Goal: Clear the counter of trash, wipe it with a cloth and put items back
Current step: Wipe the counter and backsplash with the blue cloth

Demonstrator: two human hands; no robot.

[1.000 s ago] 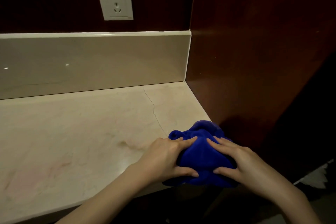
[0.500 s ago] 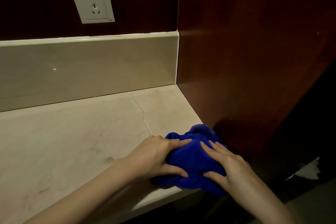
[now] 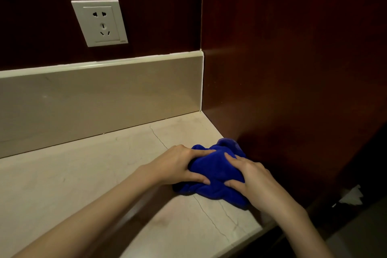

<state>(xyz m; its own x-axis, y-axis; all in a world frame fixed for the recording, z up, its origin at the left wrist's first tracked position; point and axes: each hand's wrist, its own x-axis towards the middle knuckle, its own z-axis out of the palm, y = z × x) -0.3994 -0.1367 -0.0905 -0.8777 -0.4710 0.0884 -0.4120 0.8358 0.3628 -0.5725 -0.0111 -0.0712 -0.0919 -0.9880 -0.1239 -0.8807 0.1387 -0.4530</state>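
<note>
Pale cream marble-look stone counter (image 3: pixel 88 176), smooth with hairline cracks. Bunched deep-blue plush cloth (image 3: pixel 217 176) — soft, matt pile — at four o'clock. Glossy beige stone upstand (image 3: pixel 100 98) at eleven. Dark red-brown polished wood panel (image 3: pixel 293 69) at two. White smooth plastic wall socket (image 3: pixel 99 23) — twelve o'clock.

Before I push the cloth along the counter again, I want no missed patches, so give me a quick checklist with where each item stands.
1. Both hands on the cloth: ok. The left hand and right hand grip the blue cloth from either side.
2. Cloth flat for a wide stroke: not ok. It is bunched into a lump.
3. Cloth on the counter: ok, by the right end, close to the dark wood panel.
4. Path to the left free of items: ok in the part in view.
5. Corner behind the cloth wiped: cannot tell.
6. Cloth clear of the wall socket: ok, the socket sits well above the backsplash.
</note>
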